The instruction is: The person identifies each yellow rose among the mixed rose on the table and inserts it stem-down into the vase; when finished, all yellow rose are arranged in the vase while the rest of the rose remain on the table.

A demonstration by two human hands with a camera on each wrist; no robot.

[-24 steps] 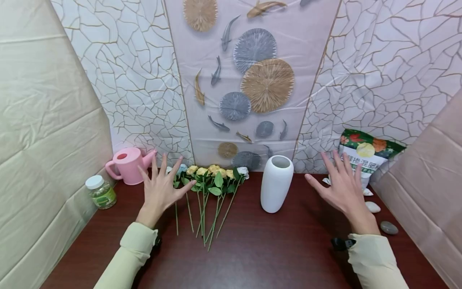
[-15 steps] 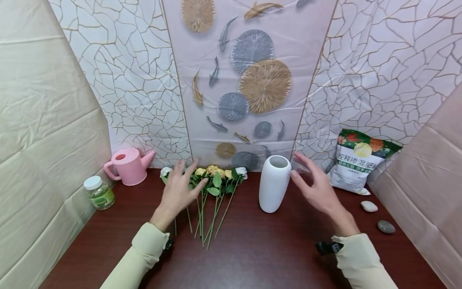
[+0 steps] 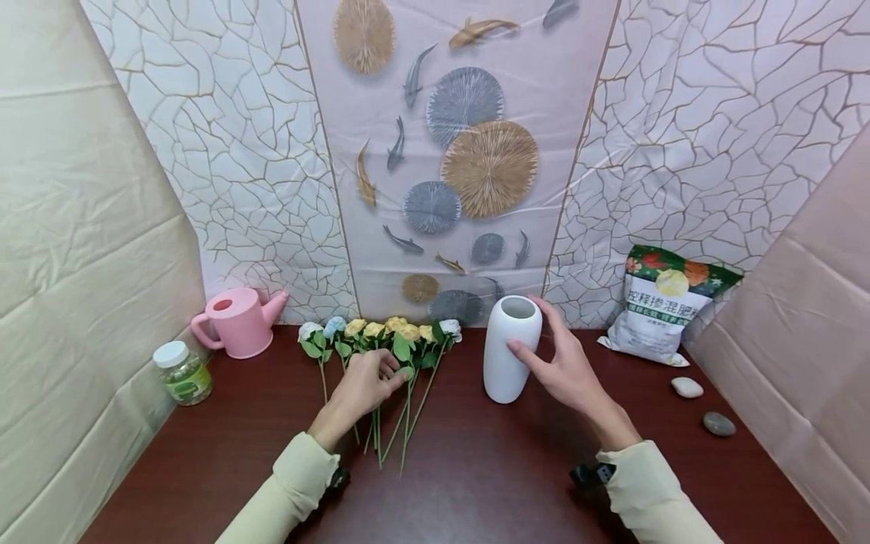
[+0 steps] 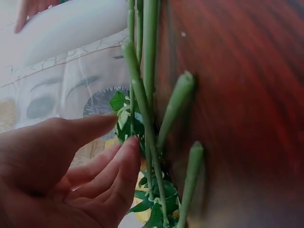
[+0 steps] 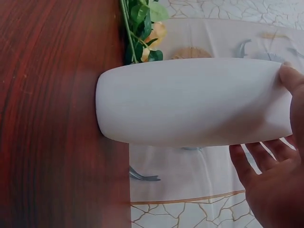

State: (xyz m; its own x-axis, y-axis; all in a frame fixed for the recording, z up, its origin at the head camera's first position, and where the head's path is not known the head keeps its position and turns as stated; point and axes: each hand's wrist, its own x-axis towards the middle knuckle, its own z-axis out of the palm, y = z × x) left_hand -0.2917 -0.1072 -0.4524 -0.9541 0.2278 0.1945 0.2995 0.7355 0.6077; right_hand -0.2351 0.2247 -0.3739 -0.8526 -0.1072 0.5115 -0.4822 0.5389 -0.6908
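Roses with long green stems lie in a row toward the back of the table, several yellow (image 3: pixel 374 329), one light blue (image 3: pixel 334 326) and white ones (image 3: pixel 449 328) at the ends. My left hand (image 3: pixel 362 385) is over the stems in the middle. In the left wrist view its thumb and fingertips sit right beside the green stems (image 4: pixel 149 137), a gap between them. A tall white vase (image 3: pixel 508 351) stands upright to the right of the roses. My right hand (image 3: pixel 567 366) holds it near the rim, thumb in front and fingers on the far side, as the right wrist view shows.
A pink watering can (image 3: pixel 241 321) and a lidded jar with a green label (image 3: pixel 183 374) stand at the left. At the right are a fertilizer bag (image 3: pixel 655 310), a white stone (image 3: pixel 687 387) and a grey stone (image 3: pixel 718 423). Patterned cloth (image 3: pixel 442 151) hangs behind.
Both hands have moved inward from spread positions. The left has come down to the rose stems with its fingers drawn together; the right has reached the vase and taken hold near its rim.
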